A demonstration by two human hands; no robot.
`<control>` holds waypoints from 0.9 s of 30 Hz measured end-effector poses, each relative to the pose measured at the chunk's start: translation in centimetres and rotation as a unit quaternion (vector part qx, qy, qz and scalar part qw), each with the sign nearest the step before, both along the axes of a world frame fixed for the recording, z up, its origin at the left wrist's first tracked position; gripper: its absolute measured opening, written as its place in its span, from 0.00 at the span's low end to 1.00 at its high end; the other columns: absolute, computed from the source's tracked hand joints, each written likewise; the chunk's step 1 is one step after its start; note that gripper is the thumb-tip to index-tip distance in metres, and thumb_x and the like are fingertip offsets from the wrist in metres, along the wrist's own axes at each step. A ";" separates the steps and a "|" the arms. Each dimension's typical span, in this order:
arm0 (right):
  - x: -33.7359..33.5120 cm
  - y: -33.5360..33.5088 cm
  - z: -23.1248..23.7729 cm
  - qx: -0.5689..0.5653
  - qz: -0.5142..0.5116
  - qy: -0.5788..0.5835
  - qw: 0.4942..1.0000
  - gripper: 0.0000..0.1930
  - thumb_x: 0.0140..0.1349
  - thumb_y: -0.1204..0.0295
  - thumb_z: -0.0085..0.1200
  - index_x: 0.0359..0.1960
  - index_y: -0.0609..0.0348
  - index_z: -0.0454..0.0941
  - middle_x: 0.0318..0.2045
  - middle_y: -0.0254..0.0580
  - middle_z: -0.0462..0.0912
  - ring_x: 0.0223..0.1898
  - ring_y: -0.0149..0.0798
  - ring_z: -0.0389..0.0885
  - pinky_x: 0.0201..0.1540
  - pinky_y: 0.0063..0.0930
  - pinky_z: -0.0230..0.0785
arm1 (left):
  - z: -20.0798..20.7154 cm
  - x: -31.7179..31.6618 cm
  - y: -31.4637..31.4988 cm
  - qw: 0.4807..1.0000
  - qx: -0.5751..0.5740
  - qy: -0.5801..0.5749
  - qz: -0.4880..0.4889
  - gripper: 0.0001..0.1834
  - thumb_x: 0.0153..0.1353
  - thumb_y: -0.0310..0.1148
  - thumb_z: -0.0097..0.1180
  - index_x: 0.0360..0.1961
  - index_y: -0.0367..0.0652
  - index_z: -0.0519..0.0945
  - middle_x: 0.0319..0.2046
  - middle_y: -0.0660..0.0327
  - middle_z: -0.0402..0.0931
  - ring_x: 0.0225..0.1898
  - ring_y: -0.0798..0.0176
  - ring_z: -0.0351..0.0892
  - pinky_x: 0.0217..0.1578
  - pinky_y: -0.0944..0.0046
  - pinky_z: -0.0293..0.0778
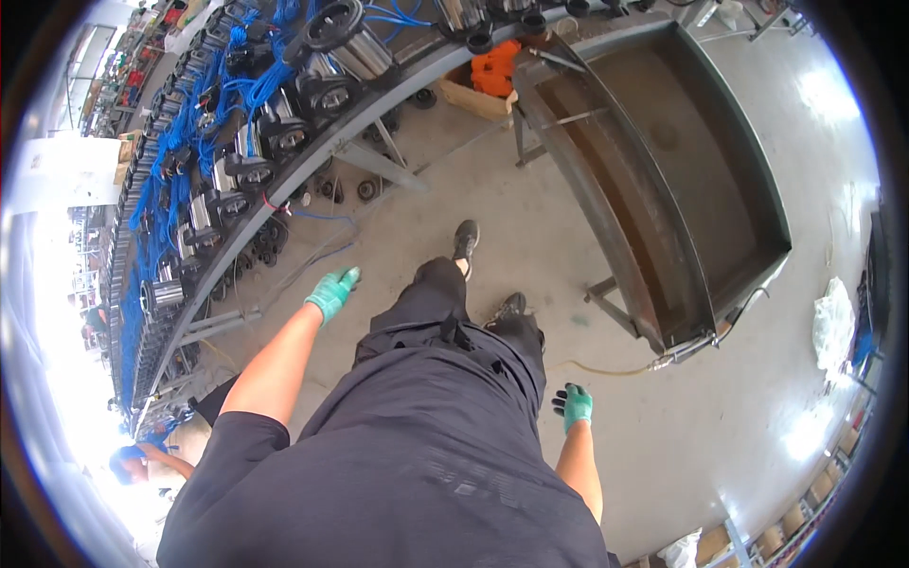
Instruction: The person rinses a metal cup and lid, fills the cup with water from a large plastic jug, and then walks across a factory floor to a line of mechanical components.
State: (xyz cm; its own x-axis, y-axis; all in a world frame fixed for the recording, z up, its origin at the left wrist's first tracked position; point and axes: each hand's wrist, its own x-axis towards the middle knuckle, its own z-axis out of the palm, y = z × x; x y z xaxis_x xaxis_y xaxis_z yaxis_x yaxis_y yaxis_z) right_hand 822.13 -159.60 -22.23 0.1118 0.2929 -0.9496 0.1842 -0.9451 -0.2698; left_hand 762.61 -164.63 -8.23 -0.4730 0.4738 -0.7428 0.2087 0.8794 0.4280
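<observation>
My left hand (333, 294), in a green glove, hangs beside my body over the floor, with its fingers loosely stretched out and nothing in them. Closest to it is the long bench (248, 230) on the left, lined with metal cylinders with black ends (348, 43) and coils of blue cable (268, 85). My right hand (575, 405), in a green glove with dark fingertips, hangs on the other side with its fingers slightly bent and apart. It touches nothing. Ahead of it stands a large open metal trough (724, 123) on legs, with a thin hose (611, 372) at its near corner.
An orange heap lies in a wooden crate (471, 98) between bench and trough. Round black parts (366, 189) lie under the bench. A person (156, 461) is at the lower left. White plastic bags (833, 327) and shelving with boxes (795, 518) line the right side.
</observation>
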 end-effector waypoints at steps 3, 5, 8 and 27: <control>-0.9 1.4 1.6 0.014 0.001 -0.008 1.000 0.17 0.68 0.65 0.45 0.55 0.58 0.74 0.38 0.47 0.84 0.29 0.43 0.85 0.28 0.35 0.76 | -3.3 -2.5 4.4 0.984 0.131 0.082 -0.086 0.29 0.71 0.54 0.47 0.59 0.39 0.75 0.55 0.51 0.79 0.55 0.53 0.79 0.57 0.56 0.70; -1.4 1.7 2.2 0.011 -0.019 -0.028 0.999 0.16 0.68 0.66 0.46 0.54 0.58 0.74 0.37 0.47 0.84 0.27 0.43 0.84 0.25 0.35 0.75 | -2.9 -2.2 10.9 0.960 0.263 0.076 -0.056 0.25 0.71 0.47 0.52 0.61 0.40 0.74 0.54 0.50 0.79 0.55 0.58 0.78 0.55 0.59 0.71; -2.5 2.9 3.3 0.003 -0.041 -0.060 0.997 0.14 0.69 0.66 0.47 0.52 0.58 0.74 0.36 0.46 0.84 0.25 0.42 0.84 0.22 0.36 0.75 | 3.5 -0.7 22.0 0.917 0.396 0.043 -0.022 0.26 0.70 0.40 0.56 0.64 0.40 0.71 0.52 0.51 0.79 0.53 0.63 0.77 0.54 0.62 0.72; -17.7 9.2 17.4 0.092 -0.018 -0.178 0.979 0.14 0.70 0.69 0.48 0.52 0.63 0.78 0.35 0.46 0.86 0.27 0.38 0.83 0.27 0.31 0.74 | 14.1 -10.1 59.7 0.850 0.499 0.081 0.146 0.27 0.70 0.51 0.47 0.32 0.37 0.83 0.31 0.50 0.84 0.34 0.55 0.81 0.41 0.55 0.73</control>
